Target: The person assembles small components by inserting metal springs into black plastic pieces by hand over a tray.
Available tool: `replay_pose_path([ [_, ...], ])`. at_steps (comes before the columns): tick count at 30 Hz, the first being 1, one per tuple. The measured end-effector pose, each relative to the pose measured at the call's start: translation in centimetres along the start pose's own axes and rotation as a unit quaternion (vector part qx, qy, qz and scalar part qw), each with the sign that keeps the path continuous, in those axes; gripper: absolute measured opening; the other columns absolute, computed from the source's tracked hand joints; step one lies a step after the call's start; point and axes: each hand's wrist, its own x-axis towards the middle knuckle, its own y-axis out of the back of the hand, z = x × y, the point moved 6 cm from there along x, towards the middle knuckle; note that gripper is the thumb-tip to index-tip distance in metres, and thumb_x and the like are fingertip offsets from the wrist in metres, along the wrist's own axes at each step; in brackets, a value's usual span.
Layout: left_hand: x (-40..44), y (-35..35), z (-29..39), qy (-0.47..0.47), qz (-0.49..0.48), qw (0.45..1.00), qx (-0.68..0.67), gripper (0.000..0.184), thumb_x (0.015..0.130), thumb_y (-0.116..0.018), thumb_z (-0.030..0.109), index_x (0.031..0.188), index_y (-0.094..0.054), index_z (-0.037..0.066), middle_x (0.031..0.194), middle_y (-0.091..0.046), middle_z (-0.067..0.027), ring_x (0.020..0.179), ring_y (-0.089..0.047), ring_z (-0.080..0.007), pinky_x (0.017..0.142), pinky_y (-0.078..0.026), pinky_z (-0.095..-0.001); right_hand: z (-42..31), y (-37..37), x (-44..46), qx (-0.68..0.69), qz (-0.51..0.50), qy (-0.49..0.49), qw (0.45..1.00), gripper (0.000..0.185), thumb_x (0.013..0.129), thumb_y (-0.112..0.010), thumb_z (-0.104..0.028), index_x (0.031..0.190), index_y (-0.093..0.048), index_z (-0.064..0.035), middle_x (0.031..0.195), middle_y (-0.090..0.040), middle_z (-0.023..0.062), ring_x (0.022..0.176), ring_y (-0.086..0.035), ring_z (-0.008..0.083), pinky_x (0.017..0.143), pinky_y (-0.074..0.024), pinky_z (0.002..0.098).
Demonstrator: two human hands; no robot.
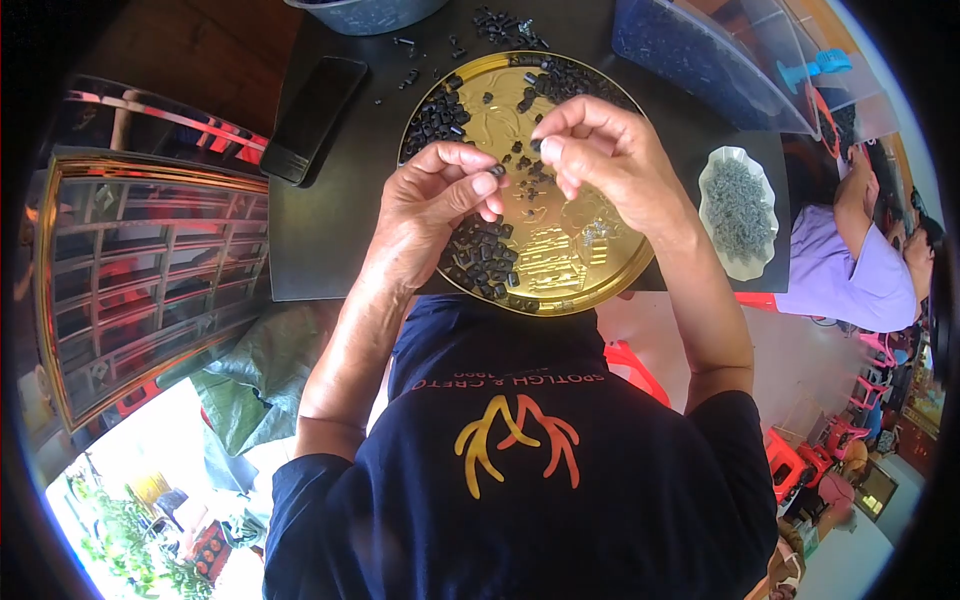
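Over the round gold tray [612, 262], my left hand [440, 195] pinches a small black part [496, 171] between thumb and fingertips. To its right, my right hand [600, 155] has thumb and forefinger together on a small dark piece [536, 145], partly hidden by the fingers. The hands are a short way apart. Black parts [482, 262] lie heaped along the tray's lower left, with more at its upper left and top. Several tiny dark pieces lie in the middle between my hands, and small clear pieces [598, 232] lie at the right.
A phone [315, 120] lies at the table's left. A white scalloped dish [748, 268] of small grey pieces stands at the right. Behind are a grey basin [370, 16], loose black parts [510, 28] and a clear plastic bin [700, 65]. Another person [850, 260] sits at the far right.
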Motion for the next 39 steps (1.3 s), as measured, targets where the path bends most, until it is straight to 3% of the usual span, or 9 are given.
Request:
replay_pose_path([
  [4, 0.0, -1.0, -0.2, 0.002, -0.012, 1.0, 0.0, 0.02, 0.089, -0.067, 0.004, 0.108, -0.062, 0.0, 0.093, -0.068, -0.0103, 0.078, -0.065, -0.0148, 0.072, -0.053, -0.0269, 0.3, -1.2, -0.7, -0.104, -0.005, -0.023, 0.994, 0.017, 0.091, -0.067, -0.012, 0.103, -0.063, -0.0005, 0.084, -0.066, 0.0014, 0.068, -0.059, 0.0038, 0.059, -0.0483, 0.0195],
  [11, 0.2, -1.2, -0.5, 0.003, -0.021, 1.0, -0.013, 0.021, 0.09, -0.067, 0.006, 0.11, -0.062, 0.0, 0.094, -0.067, -0.0094, 0.079, -0.064, -0.0134, 0.073, -0.052, -0.0259, 0.0, -2.1, -1.7, -0.095, 0.088, 0.105, 0.986, 0.012, 0.092, -0.062, -0.001, 0.103, -0.061, 0.0032, 0.088, -0.067, 0.0053, 0.074, -0.063, 0.0062, 0.063, -0.0515, 0.0195],
  [14, 0.1, -1.6, -0.3, 0.006, -0.033, 0.999, -0.008, 0.021, 0.09, -0.067, 0.007, 0.11, -0.062, 0.001, 0.095, -0.068, -0.0094, 0.078, -0.063, -0.0129, 0.073, -0.052, -0.0258, 0.1, -1.7, -1.9, -0.031, 0.092, 0.082, 0.992, 0.014, 0.092, -0.062, -0.002, 0.105, -0.061, 0.0033, 0.088, -0.067, 0.0048, 0.072, -0.062, 0.0055, 0.061, -0.0507, 0.0194],
  [20, 0.4, -1.1, -0.4, -0.01, -0.029, 0.999, 0.029, 0.018, 0.09, -0.067, 0.007, 0.107, -0.063, 0.001, 0.091, -0.068, -0.0087, 0.079, -0.063, -0.0125, 0.072, -0.053, -0.0256, -0.5, -1.2, -2.4, -0.096, 0.057, -0.009, 0.994, 0.014, 0.092, -0.064, -0.006, 0.103, -0.065, 0.0013, 0.08, -0.066, 0.0017, 0.07, -0.06, 0.0037, 0.06, -0.0492, 0.0197],
  [32, 0.2, -1.2, -0.3, -0.008, -0.033, 0.991, 0.128, 0.02, 0.088, -0.07, 0.009, 0.105, -0.065, -0.001, 0.09, -0.069, -0.0081, 0.081, -0.063, -0.0121, 0.074, -0.053, -0.0261, 0.1, -1.2, -2.3, -0.154, 0.044, -0.054, 0.986, 0.013, 0.09, -0.066, -0.006, 0.1, -0.066, 0.0018, 0.082, -0.07, 0.0036, 0.076, -0.066, 0.0054, 0.065, -0.0511, 0.0198],
  [39, 0.1, -1.2, 0.0, -0.019, -0.026, 0.987, 0.156, 0.018, 0.09, -0.069, 0.008, 0.105, -0.065, -0.001, 0.09, -0.068, -0.0075, 0.081, -0.063, -0.0115, 0.075, -0.053, -0.026, 0.9, -1.3, -2.3, -0.108, 0.064, -0.061, 0.99, 0.016, 0.09, -0.066, -0.006, 0.103, -0.066, 0.0025, 0.078, -0.067, 0.0019, 0.068, -0.061, 0.0044, 0.058, -0.0485, 0.0192],
])
